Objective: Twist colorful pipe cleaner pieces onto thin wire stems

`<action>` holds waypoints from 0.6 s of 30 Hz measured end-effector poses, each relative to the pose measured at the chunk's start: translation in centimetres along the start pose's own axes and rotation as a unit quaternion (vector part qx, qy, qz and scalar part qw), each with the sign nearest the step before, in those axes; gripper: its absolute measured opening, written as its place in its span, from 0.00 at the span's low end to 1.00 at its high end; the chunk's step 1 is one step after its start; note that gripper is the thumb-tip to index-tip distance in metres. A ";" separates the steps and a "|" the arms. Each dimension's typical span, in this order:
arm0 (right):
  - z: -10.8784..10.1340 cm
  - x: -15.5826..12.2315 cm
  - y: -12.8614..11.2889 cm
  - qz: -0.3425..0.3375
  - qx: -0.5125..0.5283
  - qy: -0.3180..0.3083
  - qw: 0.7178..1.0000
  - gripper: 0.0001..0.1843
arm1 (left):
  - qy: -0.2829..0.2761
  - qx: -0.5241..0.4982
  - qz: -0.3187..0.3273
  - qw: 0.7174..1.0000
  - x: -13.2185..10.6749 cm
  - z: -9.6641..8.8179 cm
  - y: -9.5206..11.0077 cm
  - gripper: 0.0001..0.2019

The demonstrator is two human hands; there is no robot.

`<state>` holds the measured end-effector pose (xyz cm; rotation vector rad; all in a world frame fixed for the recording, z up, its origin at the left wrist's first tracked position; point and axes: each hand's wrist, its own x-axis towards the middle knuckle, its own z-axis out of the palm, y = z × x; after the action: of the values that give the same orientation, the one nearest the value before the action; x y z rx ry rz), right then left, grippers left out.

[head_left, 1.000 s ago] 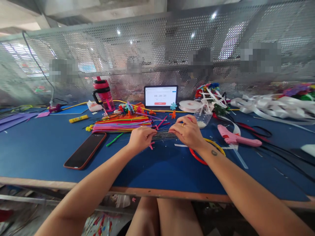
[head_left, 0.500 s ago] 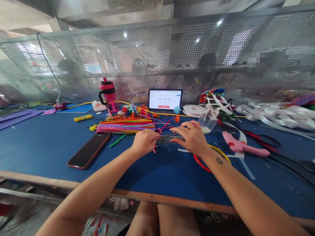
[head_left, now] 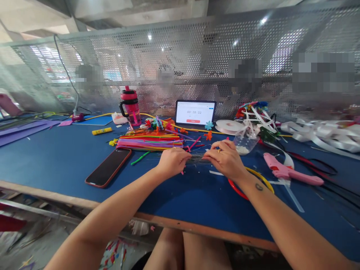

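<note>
A thin bundle of dark wires lies on the blue table between my hands. My left hand is closed on its left end. My right hand, with a ring on one finger, pinches its right end with curled fingers. Just behind my hands lies a stack of coloured pipe cleaners. Under my right wrist sit a red and a yellow ring.
A phone in a red case lies left of my hands. A pink glue gun, a plastic cup, white ribbon, a tablet showing a timer, a pink bottle and a glue stick stand around. A perforated metal screen backs the table.
My hands have stayed on the wire bundle and drawn a little closer together. The view has shifted slightly left and down. The timer went from 00:28:31 to 00:28:32.
</note>
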<state>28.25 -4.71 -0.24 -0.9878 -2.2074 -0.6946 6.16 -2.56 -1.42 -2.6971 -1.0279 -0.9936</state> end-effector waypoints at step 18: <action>0.1 -0.2 0.1 -0.005 -0.037 0.024 0.999 0.12 | 0.003 -0.003 -0.008 1.000 -0.1 0.1 -0.3 0.09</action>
<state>28.40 -4.66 -0.40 -0.9870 -2.1602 -0.8015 5.98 -2.39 -1.55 -2.6928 -1.0491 -1.0091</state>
